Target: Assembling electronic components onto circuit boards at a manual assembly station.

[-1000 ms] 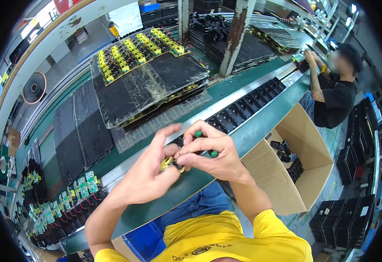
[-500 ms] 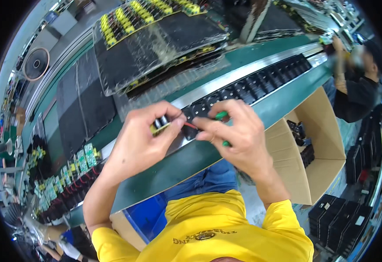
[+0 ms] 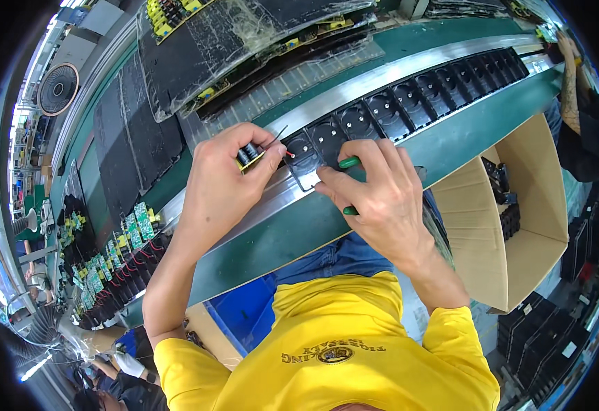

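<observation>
My left hand [image 3: 221, 181] pinches a small circuit board [image 3: 250, 163] with black cylindrical parts and a yellow edge. A dark wire and a short red wire end stick out by its fingertips. My right hand [image 3: 388, 205] is closed around a green-handled hand tool [image 3: 348, 162]; its working end is hidden, so whether it is pliers or cutters I cannot tell. The right thumb and forefinger meet at the near edge of a black plastic housing [image 3: 306, 163], one of the nearest in a row. Both hands are close together above it.
The row of black housings [image 3: 409, 106] runs along a metal rail on the green bench [image 3: 279, 240]. Stacked black sheets [image 3: 231, 61] lie behind. Circuit boards with red wires [image 3: 118, 253] stand at left. An open cardboard box [image 3: 529, 233] is at right, near another person [image 3: 584, 130].
The red wire stretched between my hands earlier; now its end shows by my left fingertips. My right fingers have come down to the housing's edge. The whole view has shifted.
</observation>
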### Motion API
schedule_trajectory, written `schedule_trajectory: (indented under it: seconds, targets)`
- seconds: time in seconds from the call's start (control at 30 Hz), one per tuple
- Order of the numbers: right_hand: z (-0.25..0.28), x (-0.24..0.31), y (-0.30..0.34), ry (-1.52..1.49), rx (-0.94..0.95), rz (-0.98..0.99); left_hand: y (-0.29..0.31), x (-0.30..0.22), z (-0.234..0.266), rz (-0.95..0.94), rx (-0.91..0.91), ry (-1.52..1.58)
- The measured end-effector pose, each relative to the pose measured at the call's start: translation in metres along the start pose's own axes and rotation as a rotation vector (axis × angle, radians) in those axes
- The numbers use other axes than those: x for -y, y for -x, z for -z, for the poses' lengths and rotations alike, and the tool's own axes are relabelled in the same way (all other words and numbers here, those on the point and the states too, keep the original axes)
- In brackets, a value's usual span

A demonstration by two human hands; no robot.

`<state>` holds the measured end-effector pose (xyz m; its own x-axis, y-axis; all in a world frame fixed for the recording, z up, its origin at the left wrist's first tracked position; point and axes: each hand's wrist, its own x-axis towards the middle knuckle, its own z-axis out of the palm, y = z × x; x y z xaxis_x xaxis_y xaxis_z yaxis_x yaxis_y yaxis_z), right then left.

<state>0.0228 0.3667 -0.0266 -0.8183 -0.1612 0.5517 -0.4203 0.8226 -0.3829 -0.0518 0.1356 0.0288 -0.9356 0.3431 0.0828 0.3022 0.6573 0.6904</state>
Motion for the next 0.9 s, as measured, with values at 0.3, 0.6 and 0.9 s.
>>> schedule_trajectory:
  seconds: [0.3,0.6,0.9]
  targets:
    - [-0.005,0.003,0.002,-0.020,-0.005,-0.020,0.003,0.013,-0.006,-0.062,-0.030,-0.007]
    - [-0.006,0.003,0.002,-0.038,0.002,-0.036,0.002,0.014,-0.007,-0.069,-0.008,-0.051]
    - [-0.006,0.002,0.003,-0.018,0.022,-0.037,0.000,0.011,-0.009,-0.106,-0.009,-0.084]
